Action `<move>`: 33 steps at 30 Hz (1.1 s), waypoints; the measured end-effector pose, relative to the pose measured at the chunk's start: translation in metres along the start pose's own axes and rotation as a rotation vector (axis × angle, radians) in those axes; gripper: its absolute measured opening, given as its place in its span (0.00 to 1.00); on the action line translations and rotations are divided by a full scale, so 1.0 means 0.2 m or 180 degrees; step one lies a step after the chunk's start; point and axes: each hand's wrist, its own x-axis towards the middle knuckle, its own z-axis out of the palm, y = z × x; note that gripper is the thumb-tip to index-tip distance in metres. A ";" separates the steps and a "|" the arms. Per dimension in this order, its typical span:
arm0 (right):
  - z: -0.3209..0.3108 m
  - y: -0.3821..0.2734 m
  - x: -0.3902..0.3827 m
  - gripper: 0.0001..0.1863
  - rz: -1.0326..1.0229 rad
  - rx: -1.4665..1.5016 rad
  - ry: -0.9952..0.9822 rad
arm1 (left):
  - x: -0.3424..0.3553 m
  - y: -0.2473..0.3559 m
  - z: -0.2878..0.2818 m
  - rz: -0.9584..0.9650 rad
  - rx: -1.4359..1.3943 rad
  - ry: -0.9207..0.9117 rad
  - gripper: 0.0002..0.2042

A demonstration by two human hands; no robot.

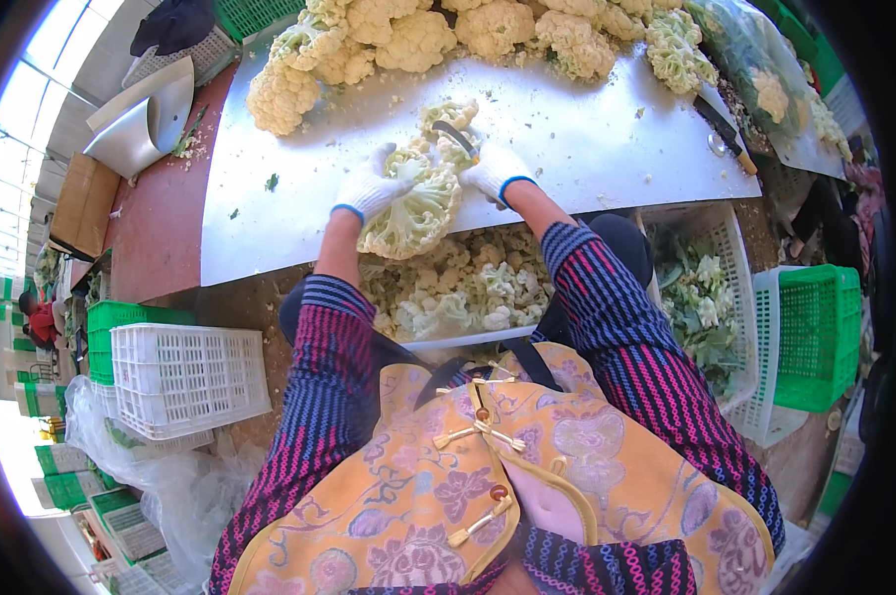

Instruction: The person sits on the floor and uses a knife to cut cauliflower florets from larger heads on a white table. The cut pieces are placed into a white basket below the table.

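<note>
My left hand (pixel 373 186), in a white knit glove, grips the side of a cauliflower (pixel 415 210) turned with its pale cut stems upward. In my gloved right hand (pixel 496 175) is a small knife (pixel 456 138), its curved blade pointing up and left over the cauliflower's far part. Both hands are above the near edge of a white-topped table (pixel 587 149). Below that edge, between my knees, a container of cut cauliflower florets (pixel 468 293) sits under the held piece. My right fingers are partly hidden around the knife handle.
Whole cauliflowers (pixel 413 42) are heaped along the table's far side. A second knife (pixel 728 136) lies at the right edge, near a clear plastic bag (pixel 765 69). A crate of leaves (pixel 701 297) and a green crate (pixel 818 337) stand right; a white crate (pixel 190 377) stands left.
</note>
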 end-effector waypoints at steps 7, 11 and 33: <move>0.22 0.09 -0.39 0.20 0.0475 0.2331 -0.0498 | -0.09 0.01 -0.04 -0.0189 0.0315 -0.0240 0.36; 0.27 0.04 -0.30 0.16 0.0427 0.2111 -0.0393 | -0.09 0.15 0.05 -0.0652 -0.0475 0.0657 0.31; 0.22 -0.23 0.20 0.18 -0.0398 -0.3224 -0.0009 | -0.03 0.10 0.38 -0.1097 -0.1057 0.1816 0.29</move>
